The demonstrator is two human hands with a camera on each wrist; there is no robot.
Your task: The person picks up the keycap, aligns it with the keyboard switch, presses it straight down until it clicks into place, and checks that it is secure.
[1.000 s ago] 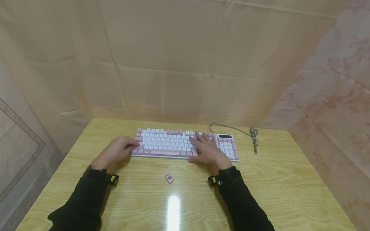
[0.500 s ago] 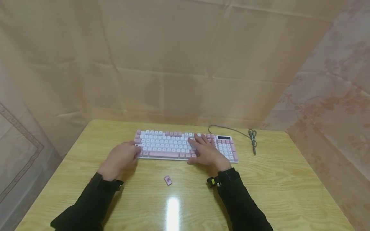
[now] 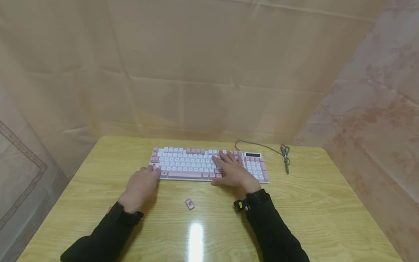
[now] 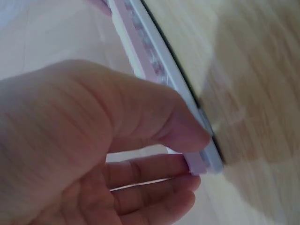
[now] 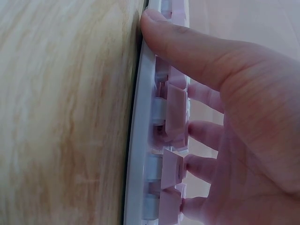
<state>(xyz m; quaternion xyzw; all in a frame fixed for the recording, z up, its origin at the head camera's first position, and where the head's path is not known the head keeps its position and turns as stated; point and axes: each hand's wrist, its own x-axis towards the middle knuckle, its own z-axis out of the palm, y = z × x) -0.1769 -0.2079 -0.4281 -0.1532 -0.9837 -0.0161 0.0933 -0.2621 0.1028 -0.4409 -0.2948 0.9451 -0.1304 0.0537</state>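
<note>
A white and pink keyboard (image 3: 184, 165) lies flat on the wooden table. My left hand (image 3: 142, 186) is at its front left corner. In the left wrist view, the left thumb lies over the front rim and the fingers curl at a pink corner keycap (image 4: 195, 162), pinching it; the index finger is mostly hidden. My right hand (image 3: 234, 171) rests with spread fingers on the keys left of the number pad. The right wrist view has its thumb against the front rim and fingertips on pink keys (image 5: 176, 110). A small loose pink piece (image 3: 189, 203), seemingly a keycap, lies in front of the keyboard.
Behind the keyboard, a grey cable (image 3: 262, 145) leads to a tied bundle (image 3: 285, 154) on the right. The wooden table (image 3: 327, 211) extends around everything. Draped cloth (image 3: 183, 72) hangs behind it.
My left hand has shifted from the keyboard's left end to its front left corner, its wrist swinging right and nearer to me. The right hand stays put on the keys.
</note>
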